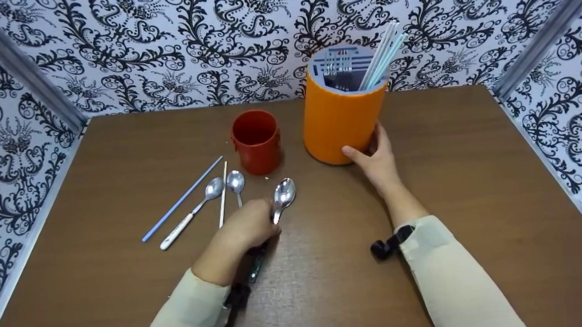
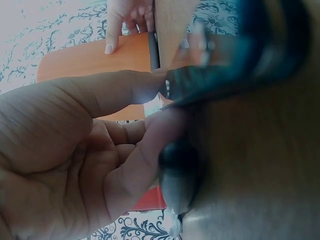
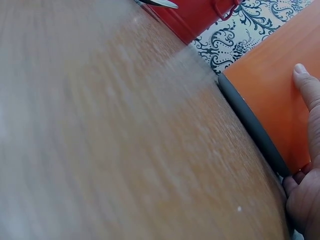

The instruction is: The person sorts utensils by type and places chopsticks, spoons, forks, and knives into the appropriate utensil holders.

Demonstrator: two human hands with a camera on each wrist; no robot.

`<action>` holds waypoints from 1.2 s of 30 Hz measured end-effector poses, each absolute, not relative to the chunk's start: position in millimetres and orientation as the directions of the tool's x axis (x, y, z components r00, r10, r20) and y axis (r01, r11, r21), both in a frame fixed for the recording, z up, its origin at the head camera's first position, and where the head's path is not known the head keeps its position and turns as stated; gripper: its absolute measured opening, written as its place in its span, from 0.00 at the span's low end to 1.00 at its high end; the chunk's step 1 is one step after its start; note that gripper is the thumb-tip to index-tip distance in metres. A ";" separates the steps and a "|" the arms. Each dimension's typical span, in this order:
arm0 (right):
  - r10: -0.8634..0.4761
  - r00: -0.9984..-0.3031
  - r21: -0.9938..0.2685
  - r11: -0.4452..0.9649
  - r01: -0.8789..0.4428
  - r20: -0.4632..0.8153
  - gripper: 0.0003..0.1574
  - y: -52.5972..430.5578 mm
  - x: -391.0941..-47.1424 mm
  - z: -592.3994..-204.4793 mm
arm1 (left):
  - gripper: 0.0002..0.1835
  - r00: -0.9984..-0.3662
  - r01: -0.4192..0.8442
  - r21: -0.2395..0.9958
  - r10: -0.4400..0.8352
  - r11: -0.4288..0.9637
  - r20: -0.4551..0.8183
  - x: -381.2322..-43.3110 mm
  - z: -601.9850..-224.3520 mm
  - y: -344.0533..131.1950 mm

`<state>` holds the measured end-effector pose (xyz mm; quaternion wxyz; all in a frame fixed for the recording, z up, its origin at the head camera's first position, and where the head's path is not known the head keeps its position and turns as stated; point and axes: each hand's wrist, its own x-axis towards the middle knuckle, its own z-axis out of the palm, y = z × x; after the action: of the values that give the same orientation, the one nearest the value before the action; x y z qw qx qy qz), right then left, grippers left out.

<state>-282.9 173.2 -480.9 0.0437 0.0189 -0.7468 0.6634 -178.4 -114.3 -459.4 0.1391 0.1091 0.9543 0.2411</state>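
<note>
My left hand [image 1: 249, 224] pinches a spoon by its dark green handle [image 2: 200, 82], between thumb and finger. The shiny bowl of this spoon [image 1: 285, 191] points away from me, over the table. My right hand [image 1: 379, 163] grips the lower right side of an orange cutlery holder [image 1: 344, 122], thumb across the front and fingers partly hidden behind. Forks [image 1: 338, 64] and a bunch of pale chopsticks [image 1: 383, 59] stand in the holder's slotted top. Beside the left hand lies a second spoon [image 1: 235, 181], its lower handle hidden by that hand.
A red cup [image 1: 259, 158] stands left of the holder. To the left lie a blue chopstick [image 1: 182, 199], a white-handled spoon [image 1: 179, 230] and a pale chopstick [image 1: 223, 195]. Patterned walls [image 1: 178, 49] enclose the wooden table [image 1: 338, 272] at the back and sides.
</note>
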 end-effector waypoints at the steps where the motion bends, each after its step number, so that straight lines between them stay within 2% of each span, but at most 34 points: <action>1: 0.029 -0.995 -0.989 0.121 -0.088 0.092 0.63 173.0 -282.4 -480.2 | 0.08 -0.937 0.145 0.492 0.279 0.859 -0.212 -178.6 -459.1 -114.6; 10: 0.037 -0.996 -0.991 0.113 -0.076 0.080 0.59 171.8 -276.5 -477.2 | 0.07 -0.932 0.178 0.486 0.305 0.856 -0.195 -178.5 -458.2 -117.2; 13: 0.061 -0.996 -0.993 0.098 -0.063 0.069 0.60 174.4 -280.0 -488.5 | 0.07 -0.928 0.189 0.478 0.315 0.858 -0.200 -179.0 -457.3 -117.4; 17: 0.140 -0.989 -0.994 0.103 -0.034 0.048 0.62 176.8 -282.2 -503.6 | 0.09 -0.919 0.198 0.467 0.329 0.862 -0.218 -180.4 -456.6 -119.6; 21: 0.260 -0.963 -0.995 0.091 -0.046 0.069 0.61 171.1 -272.8 -501.8 | 0.10 -0.916 0.200 0.471 0.334 0.859 -0.221 -181.6 -456.6 -122.4; 24: 0.337 -0.928 -0.987 0.059 -0.146 0.158 0.54 165.5 -267.5 -499.0 | 0.09 -0.920 0.185 0.501 0.328 0.846 -0.215 -181.6 -456.2 -123.2; 28: 0.393 -0.860 -0.940 0.035 -0.338 0.324 0.35 157.3 -259.7 -491.3 | 0.07 -0.922 0.157 0.561 0.324 0.813 -0.211 -180.6 -453.0 -121.4; 31: 0.383 -0.806 -0.887 0.089 -0.454 0.451 0.23 149.0 -252.5 -484.1 | 0.06 -0.923 0.148 0.591 0.326 0.793 -0.205 -179.9 -449.6 -119.7; 36: 0.278 -0.769 -0.817 0.155 -0.555 0.576 0.21 129.8 -245.4 -473.3 | 0.04 -0.932 0.157 0.613 0.322 0.774 -0.167 -180.3 -445.6 -119.0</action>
<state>-245.4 129.8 -473.3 0.3244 0.1010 -0.6874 0.6420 -180.3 -119.0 -445.6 0.1323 0.1284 0.9326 0.3103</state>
